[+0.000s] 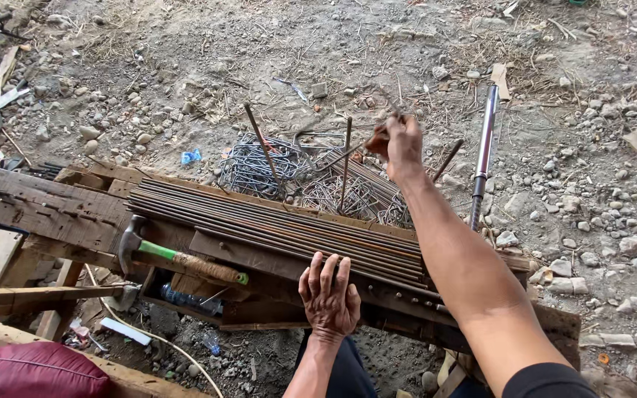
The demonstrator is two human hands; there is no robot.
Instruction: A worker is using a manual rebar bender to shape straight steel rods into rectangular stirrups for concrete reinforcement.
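The left hand (329, 296) is laid flat, fingers spread and gripping nothing, on the near end of a bundle of straight steel rods (274, 228). The rods are stretched lengthwise along a rough wooden counter (46, 210), and the pressing palm seems meant to keep them from rolling or sliding. The right hand (399, 141) is extended well beyond the counter, over the gravel ground (584, 184), with its fingers closed on a thin bent rod (348, 153) held near one end. Below it, finished bent stirrups (311, 180) are heaped on the ground between upright steel stakes (346, 163), apparently so that the pieces are kept stacked in one place. A claw hammer (178, 259) with a green and wrapped handle is left lying on the counter just beside the rods, within reach of the left hand. A long metal tube (483, 158) is stood beside the heap, to the right of the arm.
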